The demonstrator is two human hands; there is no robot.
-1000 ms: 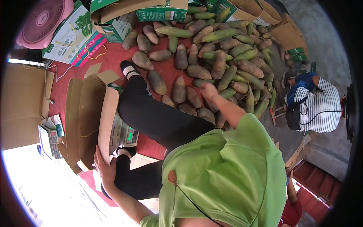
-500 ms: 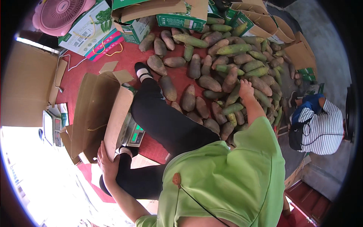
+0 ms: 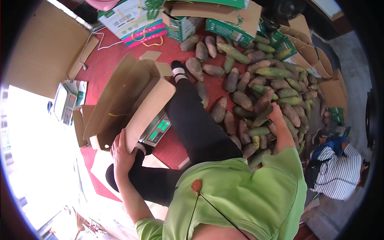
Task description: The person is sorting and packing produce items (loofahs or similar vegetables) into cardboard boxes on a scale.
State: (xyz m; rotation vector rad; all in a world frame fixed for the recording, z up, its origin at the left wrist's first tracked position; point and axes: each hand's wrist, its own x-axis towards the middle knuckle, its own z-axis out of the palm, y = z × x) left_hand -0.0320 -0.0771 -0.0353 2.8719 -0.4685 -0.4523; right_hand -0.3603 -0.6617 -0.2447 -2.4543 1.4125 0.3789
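Observation:
My left hand grips the near edge of an open cardboard box, its fingers lying along the flap. The tall box rests tilted on a digital scale with green lit displays. My right arm stretches to a big heap of radishes, some green, some brown with soil. There my right hand is closed at the end of a dark green radish, which lies among the others. Part of the grip is hidden by the hand itself. The inside bottom of the box is too dark to make out.
Green-and-white cartons and a gift box with yellow cord handles stand at the back. A second scale is at the left. My outstretched leg lies between box and heap. A person in a striped shirt bends at the right.
The whole view has shifted, so the scene sits further right and lower. My left hand stays on the box flap, and my right hand remains at about the same spot on the heap.

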